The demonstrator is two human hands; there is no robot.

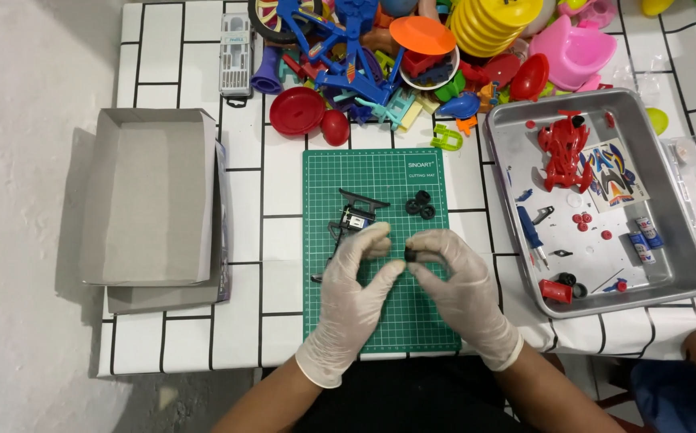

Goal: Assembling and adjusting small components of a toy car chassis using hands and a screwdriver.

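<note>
An open grey cardboard box (151, 196) sits at the left of the bench (244, 240). At centre lies one green cutting mat (380, 321). On it rest a black toy car chassis (353, 218) and three small black wheels (420, 206). Above the mat, two gloved hands meet: the left hand (353, 293) and right hand (460, 281) together pinch one small black part (412, 255) between fingertips. To the right, one metal tray (676, 265) holds a red toy car body (564, 150), one sticker sheet (614, 172) and small parts.
</note>
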